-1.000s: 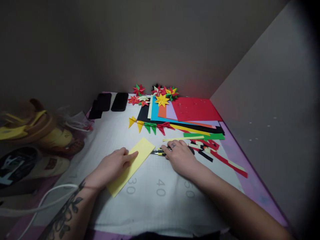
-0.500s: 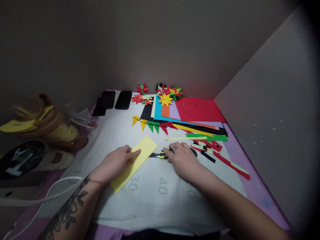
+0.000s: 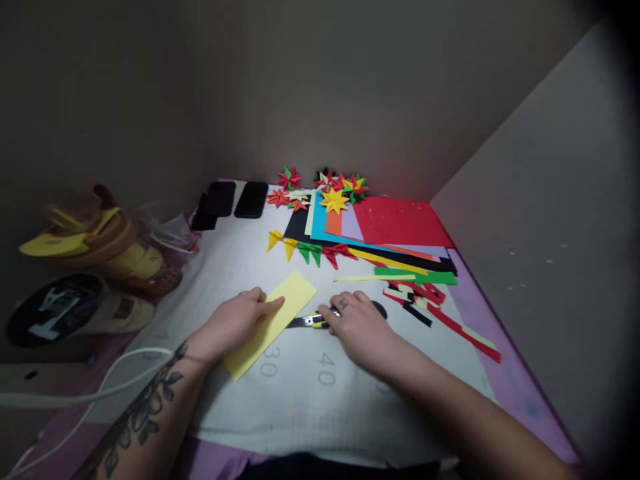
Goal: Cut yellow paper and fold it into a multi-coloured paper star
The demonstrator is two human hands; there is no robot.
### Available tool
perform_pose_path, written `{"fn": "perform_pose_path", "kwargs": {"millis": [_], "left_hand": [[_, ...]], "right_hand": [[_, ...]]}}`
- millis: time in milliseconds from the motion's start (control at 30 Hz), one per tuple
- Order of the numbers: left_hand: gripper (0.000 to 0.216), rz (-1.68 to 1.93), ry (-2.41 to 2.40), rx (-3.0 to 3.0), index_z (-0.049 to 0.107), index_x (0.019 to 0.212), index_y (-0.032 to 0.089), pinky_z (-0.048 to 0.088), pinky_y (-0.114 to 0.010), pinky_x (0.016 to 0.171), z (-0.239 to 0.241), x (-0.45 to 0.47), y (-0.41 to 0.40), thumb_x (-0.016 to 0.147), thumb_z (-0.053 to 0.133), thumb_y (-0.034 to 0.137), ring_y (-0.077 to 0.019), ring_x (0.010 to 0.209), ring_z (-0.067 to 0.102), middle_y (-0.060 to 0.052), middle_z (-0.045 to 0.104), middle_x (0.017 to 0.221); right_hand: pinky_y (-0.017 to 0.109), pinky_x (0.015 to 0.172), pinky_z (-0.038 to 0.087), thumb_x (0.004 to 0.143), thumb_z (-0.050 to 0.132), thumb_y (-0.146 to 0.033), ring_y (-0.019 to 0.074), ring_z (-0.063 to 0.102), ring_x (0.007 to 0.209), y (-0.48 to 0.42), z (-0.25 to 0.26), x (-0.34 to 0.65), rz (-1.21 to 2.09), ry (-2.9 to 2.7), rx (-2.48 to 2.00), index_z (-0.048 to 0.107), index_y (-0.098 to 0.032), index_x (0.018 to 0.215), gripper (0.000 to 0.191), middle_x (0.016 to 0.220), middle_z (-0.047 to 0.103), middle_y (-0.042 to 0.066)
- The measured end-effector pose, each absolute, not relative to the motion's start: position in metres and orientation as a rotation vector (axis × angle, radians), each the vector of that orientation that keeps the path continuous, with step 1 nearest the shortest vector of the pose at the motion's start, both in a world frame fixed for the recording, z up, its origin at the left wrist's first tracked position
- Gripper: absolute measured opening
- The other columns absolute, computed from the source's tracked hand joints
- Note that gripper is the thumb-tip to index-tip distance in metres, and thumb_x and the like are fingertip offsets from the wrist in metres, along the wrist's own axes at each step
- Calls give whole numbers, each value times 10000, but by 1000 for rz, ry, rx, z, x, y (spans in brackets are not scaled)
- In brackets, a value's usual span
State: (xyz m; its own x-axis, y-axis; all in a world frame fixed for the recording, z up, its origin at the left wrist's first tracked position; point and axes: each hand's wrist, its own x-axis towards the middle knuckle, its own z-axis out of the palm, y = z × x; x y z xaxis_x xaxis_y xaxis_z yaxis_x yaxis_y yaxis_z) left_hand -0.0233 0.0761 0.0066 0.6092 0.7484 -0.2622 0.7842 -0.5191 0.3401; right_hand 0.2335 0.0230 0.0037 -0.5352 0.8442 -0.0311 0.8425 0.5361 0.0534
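Observation:
A pale yellow strip of paper (image 3: 295, 291) lies slantwise on the white cloth, possibly folded. My left hand (image 3: 243, 319) rests over its left side, index finger stretched out and pressing on the paper, the other fingers bent and partly hidden. From the right, my right hand (image 3: 361, 325) is closed around a black and yellow utility knife (image 3: 320, 319). The knife's blade (image 3: 301, 322) is out and points left, its tip at the right edge of the yellow paper. Whether the tip sits inside a fold I cannot tell.
Beyond my hands lie coloured paper sheets (image 3: 400, 220), folded paper stars (image 3: 334, 200) and small folded points (image 3: 310, 252). Paper scraps (image 3: 440, 313) are scattered right. Two phones (image 3: 251, 200) lie at the back left. Cups (image 3: 107, 313) and a white cable (image 3: 125, 373) crowd the left.
My right hand and the knife have moved slightly left and down, with the blade tip now closer along the paper's edge. My left hand stays on the paper.

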Motion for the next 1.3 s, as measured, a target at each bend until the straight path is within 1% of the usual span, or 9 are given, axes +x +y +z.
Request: {"fn": "perform_pose_path", "kwargs": {"millis": [400, 500, 600, 667, 733, 767, 900, 967, 1300], "left_hand": [[440, -54, 1195, 2476, 530, 1286, 347, 338, -263, 624, 0, -26, 76, 899, 348, 244, -187, 742, 507, -51, 561, 882], [444, -15, 1187, 2471, 536, 1284, 335, 345, -258, 624, -3, -29, 77, 886, 370, 227, -184, 736, 505, -47, 570, 873], [462, 28, 1157, 2428, 544, 1276, 329, 372, -249, 646, -6, -34, 82, 867, 383, 185, -175, 756, 527, -34, 580, 873], [445, 109, 1134, 2367, 569, 1245, 303, 402, -249, 683, -7, -38, 86, 866, 380, 168, -172, 803, 553, -32, 597, 889], [382, 221, 1132, 2295, 613, 1172, 256, 431, -259, 736, -7, -40, 90, 882, 376, 183, -173, 858, 571, -41, 619, 930], [349, 274, 1140, 2266, 629, 1129, 237, 442, -268, 763, -6, -39, 91, 891, 377, 197, -173, 880, 575, -46, 626, 954], [293, 370, 1130, 2272, 632, 1076, 217, 455, -308, 844, -2, -32, 87, 899, 399, 211, -181, 951, 569, -61, 619, 1035], [306, 368, 1113, 2306, 628, 1095, 230, 454, -317, 850, 0, -27, 83, 898, 397, 194, -186, 966, 563, -64, 616, 1049], [346, 312, 1157, 2360, 638, 1116, 261, 445, -297, 777, 2, -25, 80, 917, 360, 210, -186, 894, 565, -59, 621, 988]], "right_hand": [[379, 731, 316, 871, 492, -159, 239, 514, 814, -2, 9, 176, -68, 2939, 1132, 572, -135, 1051, 198, 877, 610, 100], [390, 737, 331, 875, 489, -177, 242, 506, 824, -7, 11, 166, -114, 2995, 1003, 571, -133, 1063, 209, 889, 606, 98], [413, 794, 341, 882, 473, -159, 241, 507, 871, -5, 11, 176, -153, 3049, 931, 558, -142, 1116, 250, 937, 611, 96], [452, 898, 310, 877, 476, -133, 230, 507, 923, 0, 8, 193, -186, 3093, 926, 543, -173, 1162, 296, 995, 616, 85], [480, 985, 251, 872, 505, -141, 215, 505, 972, 7, 5, 216, -223, 3121, 1088, 531, -206, 1205, 341, 1052, 614, 78], [474, 993, 254, 876, 519, -171, 216, 504, 987, 11, 3, 229, -222, 3126, 1247, 540, -197, 1206, 332, 1056, 614, 87], [431, 949, 321, 872, 515, -150, 244, 497, 1006, 30, -2, 277, -2, 2865, 1858, 588, -156, 1193, 329, 1082, 609, 128], [427, 931, 326, 865, 532, -162, 259, 499, 1004, 38, -3, 294, 120, 2696, 2012, 610, -165, 1174, 318, 1079, 615, 127], [446, 982, 257, 869, 535, -182, 260, 500, 1051, 46, -3, 305, 122, 2475, 2037, 607, -192, 1156, 296, 1081, 624, 102]]}}
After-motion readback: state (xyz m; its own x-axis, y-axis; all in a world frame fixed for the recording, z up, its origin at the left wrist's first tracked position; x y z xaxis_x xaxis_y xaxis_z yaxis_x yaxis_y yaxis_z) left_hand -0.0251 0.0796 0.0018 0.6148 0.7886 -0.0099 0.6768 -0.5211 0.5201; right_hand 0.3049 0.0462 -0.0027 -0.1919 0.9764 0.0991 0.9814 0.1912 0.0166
